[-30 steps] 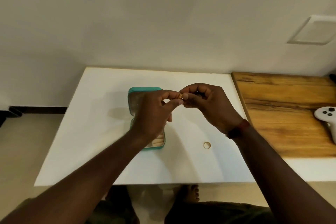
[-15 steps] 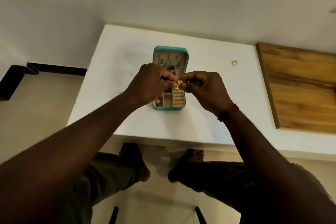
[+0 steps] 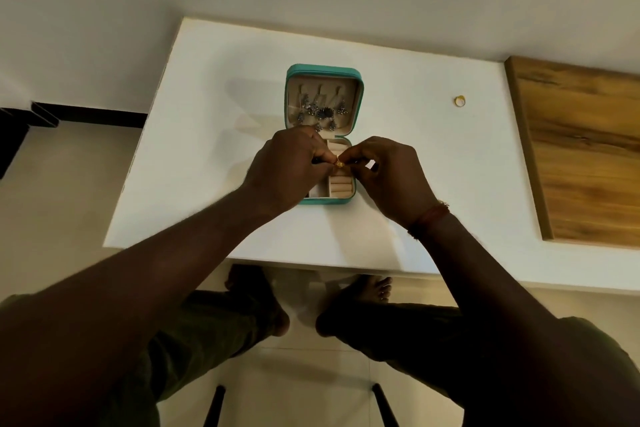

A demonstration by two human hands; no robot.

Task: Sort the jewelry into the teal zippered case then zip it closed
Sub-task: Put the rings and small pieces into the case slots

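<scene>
The teal zippered case point(image 3: 323, 134) lies open on the white surface point(image 3: 207, 156), a little left of its middle, with the lid flat on the far side and the tray on the near side. Dark beaded jewelry point(image 3: 320, 111) hangs inside the lid against its pale lining. The near tray shows cream ring rolls point(image 3: 340, 185) at its right and a plain compartment beside them; its left part is hidden under the left hand point(image 3: 285, 168). That hand hovers over the tray with its fingers point(image 3: 323, 163) pinched narrow on a small gold piece point(image 3: 339, 164), a stud or ring top; I cannot tell which. The right hand point(image 3: 389, 173) meets it from the other side, its fingers point(image 3: 353, 163) also closed on the same gold piece, so both hands hold it together just above the ring rolls. A reddish thread band point(image 3: 429, 217) circles the right wrist. Further right, well apart from the case, a gold ring point(image 3: 459, 101) lies alone on the white surface. At the far right, a wooden board point(image 3: 581, 149) lies along the surface's edge.
</scene>
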